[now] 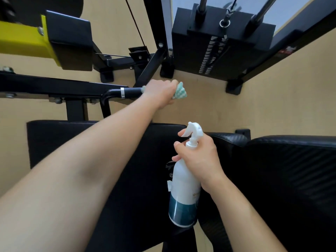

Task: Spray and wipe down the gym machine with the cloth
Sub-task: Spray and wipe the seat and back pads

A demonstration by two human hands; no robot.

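Note:
My left hand (160,91) grips a green-and-white checked cloth (180,92) wrapped round the end of a black handle bar (127,91) on the gym machine. The bar carries a silver ring and joins a black frame beam (45,84) running left. Lower down, my right hand (198,157) holds a white spray bottle (183,190) with a teal band by its neck, above a black padded seat (127,170). Its nozzle points up and left, with my fingers in front of the trigger.
A black weight stack (214,51) with guide rods and a cable stands at the upper right. A yellow machine part (23,44) juts in at the upper left. Another black textured pad (291,170) lies to the right. Beige floor (209,106) lies between them.

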